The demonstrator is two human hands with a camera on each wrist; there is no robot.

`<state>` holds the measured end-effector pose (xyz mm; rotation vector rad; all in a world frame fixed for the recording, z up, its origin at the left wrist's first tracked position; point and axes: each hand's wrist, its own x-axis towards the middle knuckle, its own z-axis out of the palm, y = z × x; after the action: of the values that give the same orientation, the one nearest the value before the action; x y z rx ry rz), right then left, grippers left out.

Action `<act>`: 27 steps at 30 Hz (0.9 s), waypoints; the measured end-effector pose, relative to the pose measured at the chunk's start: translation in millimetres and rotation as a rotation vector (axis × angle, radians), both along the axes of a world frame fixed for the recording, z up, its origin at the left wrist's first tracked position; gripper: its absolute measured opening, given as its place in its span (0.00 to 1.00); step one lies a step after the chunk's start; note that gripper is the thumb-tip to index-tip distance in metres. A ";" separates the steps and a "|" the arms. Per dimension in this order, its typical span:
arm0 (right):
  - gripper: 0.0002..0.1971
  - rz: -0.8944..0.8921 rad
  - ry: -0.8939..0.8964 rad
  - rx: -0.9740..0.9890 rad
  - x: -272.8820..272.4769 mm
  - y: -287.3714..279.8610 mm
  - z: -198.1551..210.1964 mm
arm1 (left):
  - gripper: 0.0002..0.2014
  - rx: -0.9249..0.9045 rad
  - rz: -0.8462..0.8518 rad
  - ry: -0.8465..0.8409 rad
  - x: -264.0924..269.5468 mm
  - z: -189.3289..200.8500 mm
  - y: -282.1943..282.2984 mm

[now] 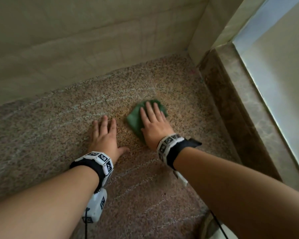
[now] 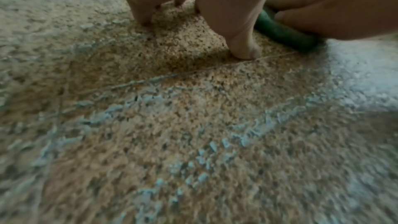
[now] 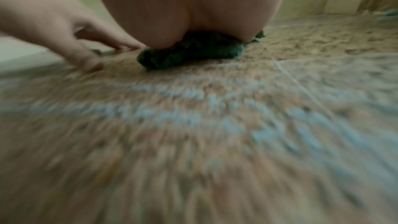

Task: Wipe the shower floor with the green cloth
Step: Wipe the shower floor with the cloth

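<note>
While you kneel over the speckled shower floor (image 1: 59,135), the scene reads so:
Left hand (image 1: 105,135): at 9 o'clock of the cloth, your palm is flat on the bare floor, fingers straight and spread, holding nothing.
Green cloth (image 1: 136,119): folded on the floor, just beside your left hand.
Right hand (image 1: 154,125): pressing flat on the cloth, fingers straight.
Stone curb (image 1: 235,104): at 3 o'clock, well apart.
</note>
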<state>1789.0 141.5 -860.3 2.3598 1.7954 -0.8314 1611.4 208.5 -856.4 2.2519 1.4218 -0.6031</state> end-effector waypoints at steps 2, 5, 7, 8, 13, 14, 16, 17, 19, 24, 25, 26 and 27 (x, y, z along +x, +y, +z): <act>0.35 0.066 -0.011 -0.009 -6.3 -16.7 -3.1 | 0.58 -0.003 0.003 0.004 0.3 0.5 0.4; 0.34 -0.005 -0.040 -0.017 18.2 -32.1 -5.3 | 0.58 -0.009 -0.002 0.002 0.1 0.9 0.7; 0.34 -0.198 -0.064 -0.029 45.8 -38.5 -5.2 | 0.58 -0.022 0.009 -0.007 -0.1 0.9 1.0; 0.34 -0.285 -0.075 -0.040 58.9 -40.6 -4.6 | 0.58 -0.029 0.013 -0.008 0.0 1.2 0.8; 0.33 -0.496 -0.047 -0.050 79.2 -19.6 -6.1 | 0.57 -0.040 0.006 -0.033 -1.0 2.7 -0.7; 0.33 -0.533 -0.051 -0.047 77.5 -10.1 -7.3 | 0.57 -0.037 0.005 -0.047 -2.1 3.6 -1.7; 0.34 -0.569 -0.070 -0.054 73.2 10.0 -8.8 | 0.56 -0.041 0.009 -0.083 -7.7 6.5 -4.8; 0.34 -0.555 -0.085 -0.056 72.0 20.4 -9.3 | 0.57 -0.044 0.019 -0.095 -12.3 7.3 -6.2; 0.34 -0.463 -0.100 -0.060 66.3 43.0 -8.0 | 0.58 -0.051 0.049 -0.079 -26.1 8.3 -7.4; 0.35 -0.019 -0.048 -0.031 -9.9 80.3 -2.7 | 0.60 -0.057 0.087 -0.002 -54.2 8.7 -0.2; 0.35 0.086 -0.038 -0.021 -32.3 76.0 -2.3 | 0.59 -0.056 0.086 -0.007 -54.3 9.4 0.1; 0.36 0.182 -0.032 -0.011 -52.7 67.4 -2.2 | 0.58 -0.052 0.091 -0.019 -53.4 9.9 -0.2; 0.36 0.253 -0.032 -0.007 -68.6 56.0 -2.5 | 0.56 -0.046 0.103 -0.034 -51.9 10.5 -0.7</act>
<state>1720.4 197.5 -862.8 2.0690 2.0170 -0.7602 1559.5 207.8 -845.9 2.1293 1.4816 -0.5564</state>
